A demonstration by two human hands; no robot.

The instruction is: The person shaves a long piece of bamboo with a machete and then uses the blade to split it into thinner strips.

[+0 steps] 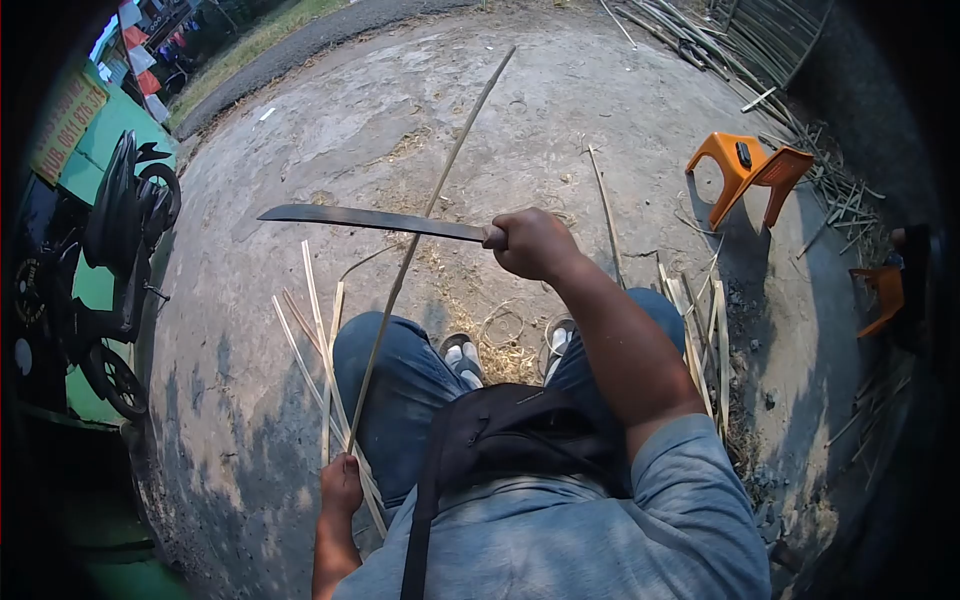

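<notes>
My right hand (pixel 533 246) is wrapped round the handle of a long machete (pixel 375 219), held out in front of my knees with its blade pointing left. The blade crosses a long thin bamboo stick (pixel 440 180); whether they touch I cannot tell. Low at the left, my left hand (pixel 341 486) is closed round the lower end of that stick, which slants up and away to the right. Pale split strips (pixel 326 350) lie beside my left leg, close to the left hand. More pale strips (pixel 722 350) stand by my right leg.
An orange plastic stool (pixel 738 165) with a small dark object on it stands at the right. Bamboo poles (pixel 690 40) lie at the upper right. A motorcycle (pixel 120 240) is parked at the left. Shavings (pixel 508 362) cover the ground between my feet.
</notes>
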